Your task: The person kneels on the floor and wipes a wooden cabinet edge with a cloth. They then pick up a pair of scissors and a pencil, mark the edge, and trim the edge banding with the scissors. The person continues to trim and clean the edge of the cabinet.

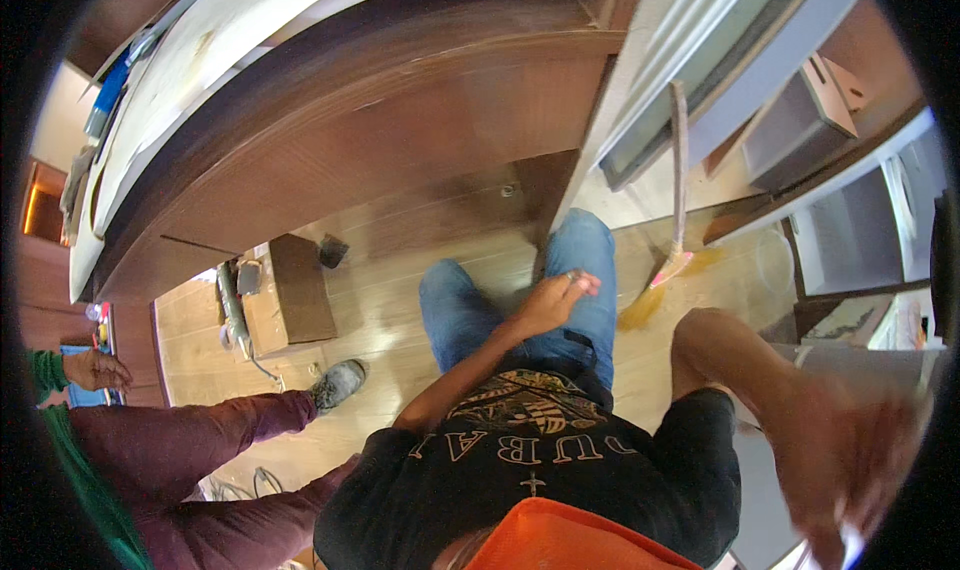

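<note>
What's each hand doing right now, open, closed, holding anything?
Left hand: loosely open, empty, resting on the jeans.
Right hand: blurred by motion; cannot tell.

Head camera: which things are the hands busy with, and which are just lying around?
Busy with:
- left hand resting on the jeans, holding nothing
- right hand, blurred, by a small white thing; the grip is too blurred to tell

Lying around:
- broom leaning by the wooden desk
- cardboard box on the floor
- cables
</note>
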`<state>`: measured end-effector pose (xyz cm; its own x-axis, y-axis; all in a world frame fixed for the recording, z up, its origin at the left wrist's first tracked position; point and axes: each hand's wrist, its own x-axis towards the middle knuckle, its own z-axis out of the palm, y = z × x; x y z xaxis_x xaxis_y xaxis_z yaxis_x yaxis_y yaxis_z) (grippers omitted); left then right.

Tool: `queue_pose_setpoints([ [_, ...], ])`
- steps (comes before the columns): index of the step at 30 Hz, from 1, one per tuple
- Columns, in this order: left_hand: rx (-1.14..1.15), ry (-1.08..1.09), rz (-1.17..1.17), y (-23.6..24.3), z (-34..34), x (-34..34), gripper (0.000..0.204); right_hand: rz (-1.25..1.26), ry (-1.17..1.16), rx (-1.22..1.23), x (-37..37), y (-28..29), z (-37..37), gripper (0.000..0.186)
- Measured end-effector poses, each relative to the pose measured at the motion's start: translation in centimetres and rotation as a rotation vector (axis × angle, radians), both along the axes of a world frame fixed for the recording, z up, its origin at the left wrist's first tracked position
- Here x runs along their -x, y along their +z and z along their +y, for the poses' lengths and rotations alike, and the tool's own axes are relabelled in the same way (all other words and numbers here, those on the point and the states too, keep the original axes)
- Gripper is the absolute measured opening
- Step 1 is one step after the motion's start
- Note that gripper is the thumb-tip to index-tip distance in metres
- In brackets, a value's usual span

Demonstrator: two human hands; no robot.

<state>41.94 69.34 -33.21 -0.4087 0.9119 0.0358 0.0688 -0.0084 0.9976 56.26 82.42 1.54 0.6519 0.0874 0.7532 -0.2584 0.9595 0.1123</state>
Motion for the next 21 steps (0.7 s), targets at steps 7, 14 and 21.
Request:
queue_pose_setpoints([
  [7, -0.344, 0.363, -0.135, 11.3, 1.3, 1.3, 0.041, -1.544, 0.549, 0.351, 7.9, -14.2, -1.3, 0.025],
  [14, -0.522, 0.456, 0.147, 16.0, 4.0, 2.1, 0.038, -1.486, 0.601, 0.427, 8.7, -16.7, -0.9, 0.023],
  [21, -0.708, 0.424, 0.182, 19.6, 5.8, 2.6, 0.057, -1.268, 0.844, 0.497, 10.1, -15.6, 2.7, 0.022],
])
